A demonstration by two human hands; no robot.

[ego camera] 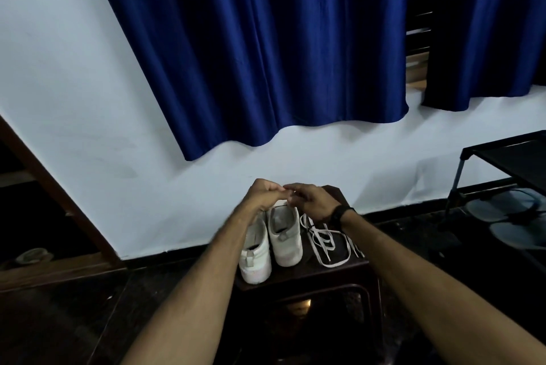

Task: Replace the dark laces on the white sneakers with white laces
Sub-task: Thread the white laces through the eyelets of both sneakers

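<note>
Two white sneakers stand side by side on a dark stool (307, 276), heels toward me: the left sneaker (256, 258) and the right sneaker (286, 242). Loose white laces (326, 242) lie in loops on the stool just right of the shoes. My left hand (263, 191) and my right hand (310, 200) meet above the toe end of the right sneaker, fingertips pinched together. Whatever they pinch is too small and dark to make out. The hands hide the front of the shoes, so their eyelets do not show. A black band sits on my right wrist.
A white wall and blue curtains (266, 54) rise behind the stool. A black rack (508, 163) with pale sandals (514, 231) under it stands at the right. A brown wooden frame (59, 205) runs along the left. The floor is dark.
</note>
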